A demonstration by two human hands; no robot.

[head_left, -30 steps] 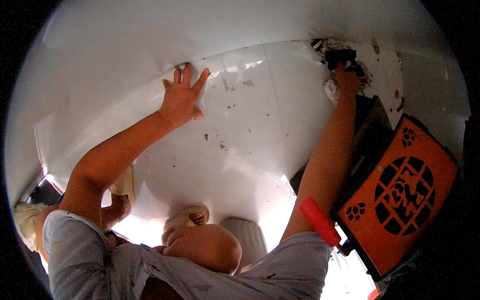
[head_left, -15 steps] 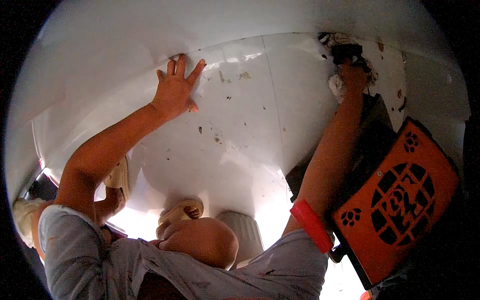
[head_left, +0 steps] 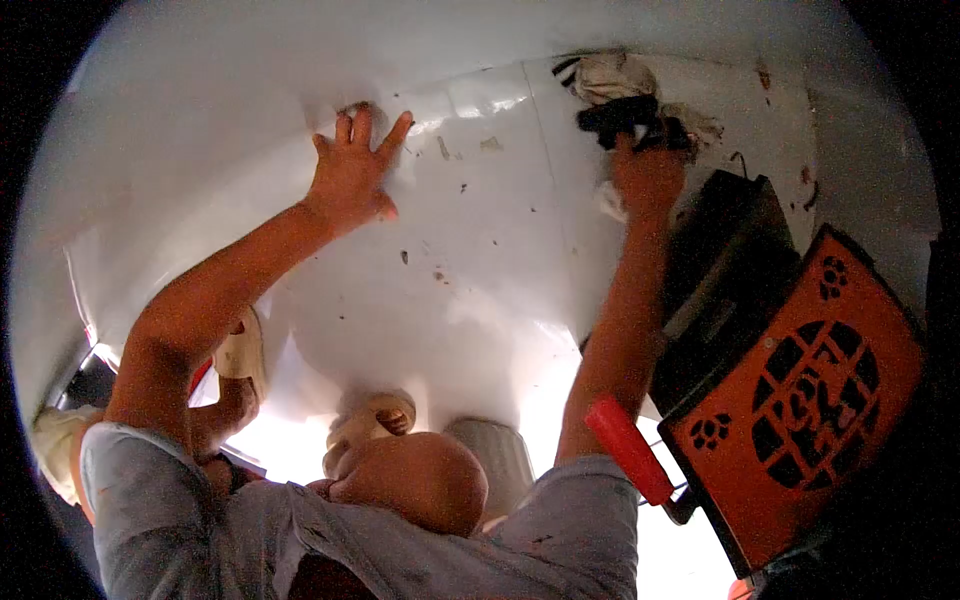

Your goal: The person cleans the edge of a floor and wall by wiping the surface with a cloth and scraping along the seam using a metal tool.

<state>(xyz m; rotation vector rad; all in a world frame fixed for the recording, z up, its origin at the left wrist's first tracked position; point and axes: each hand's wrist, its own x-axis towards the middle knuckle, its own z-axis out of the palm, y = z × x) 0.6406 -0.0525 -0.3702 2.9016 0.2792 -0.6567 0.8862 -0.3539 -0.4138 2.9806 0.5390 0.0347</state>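
Note:
My left hand (head_left: 352, 172) rests flat on the white surface (head_left: 480, 330), its fingers spread and nothing held. Farther to the right, my right hand (head_left: 648, 180) is closed on a bunched rag (head_left: 615, 80) with black, off-white and striped parts. The rag lies against the white surface near its far edge, and my fingers partly hide it. Small dark specks (head_left: 438, 277) and a brownish smear (head_left: 491, 144) mark the surface between the two hands.
An orange panel (head_left: 720, 480) with black paw-print shapes stands at the right, beside a dark box-like object (head_left: 715, 290). A red handle (head_left: 628, 450) lies close to my right forearm. Light sandals (head_left: 240, 360) and a bare knee (head_left: 425, 485) are below.
My right hand has moved left with the rag, away from the right side wall. More of the rag and the dark box now shows. My left hand stays in place.

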